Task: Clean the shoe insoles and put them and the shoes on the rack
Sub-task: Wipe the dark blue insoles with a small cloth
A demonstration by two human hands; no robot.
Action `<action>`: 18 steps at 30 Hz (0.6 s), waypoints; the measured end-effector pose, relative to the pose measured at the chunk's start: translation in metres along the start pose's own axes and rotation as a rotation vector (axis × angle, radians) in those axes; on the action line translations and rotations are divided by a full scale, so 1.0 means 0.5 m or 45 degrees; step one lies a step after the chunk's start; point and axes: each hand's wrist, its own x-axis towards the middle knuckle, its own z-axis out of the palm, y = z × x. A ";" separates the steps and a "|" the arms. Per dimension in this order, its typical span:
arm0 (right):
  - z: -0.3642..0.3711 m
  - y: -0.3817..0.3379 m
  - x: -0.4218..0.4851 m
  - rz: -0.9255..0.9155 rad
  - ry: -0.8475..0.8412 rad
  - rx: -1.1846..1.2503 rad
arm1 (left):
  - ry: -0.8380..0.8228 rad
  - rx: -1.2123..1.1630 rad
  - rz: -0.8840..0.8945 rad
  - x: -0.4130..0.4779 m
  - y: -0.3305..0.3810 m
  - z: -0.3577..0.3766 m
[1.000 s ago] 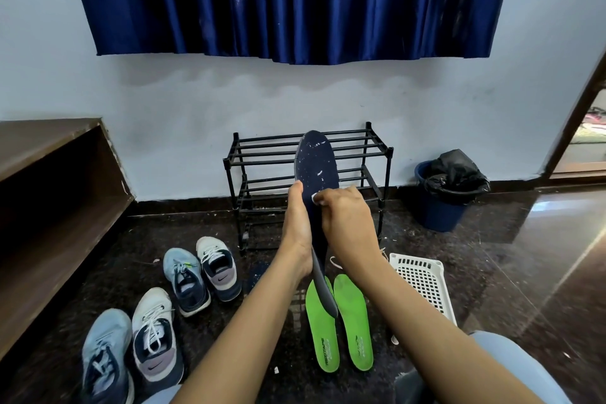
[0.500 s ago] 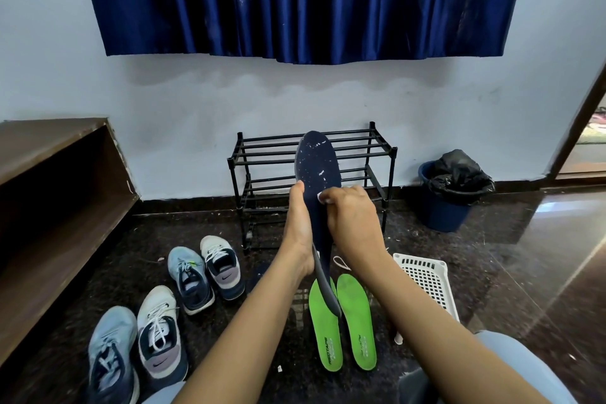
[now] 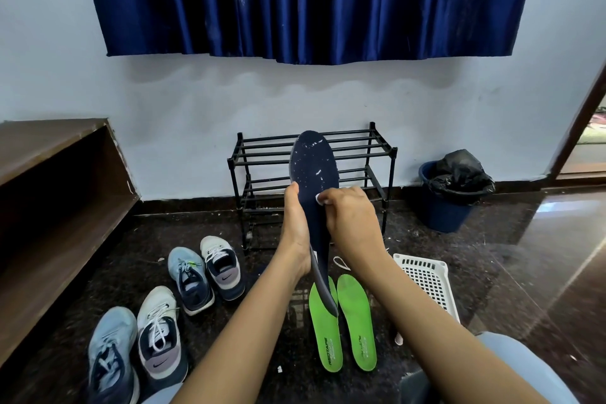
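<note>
The flecked navy-blue foam insole (image 3: 313, 164) could be buckled or knocked from the grip if rubbed too hard. It is clasped upright at mid-length by the left hand (image 3: 296, 229); a small white wad (image 3: 318, 197) is pinched against it by the right hand (image 3: 352, 223), above two green insoles (image 3: 357, 321) on the floor (image 3: 508, 256).

The insole (image 3: 314, 170) is navy flecked white, the wipe (image 3: 318, 197) white, the two floor insoles (image 3: 357, 321) bright green, the rack (image 3: 262, 154) black, the curtain (image 3: 295, 0) deep blue.
</note>
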 end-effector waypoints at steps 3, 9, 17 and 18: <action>0.000 -0.004 -0.004 -0.023 0.011 -0.012 | -0.015 -0.020 0.017 -0.001 0.005 0.002; 0.014 -0.018 -0.032 -0.124 -0.111 -0.037 | 0.031 -0.003 0.040 0.009 0.014 -0.019; -0.008 0.014 0.005 0.021 0.045 -0.016 | 0.093 0.039 0.011 0.027 -0.014 -0.008; -0.008 0.012 0.003 0.023 0.040 -0.016 | 0.100 0.043 0.016 0.029 -0.013 -0.009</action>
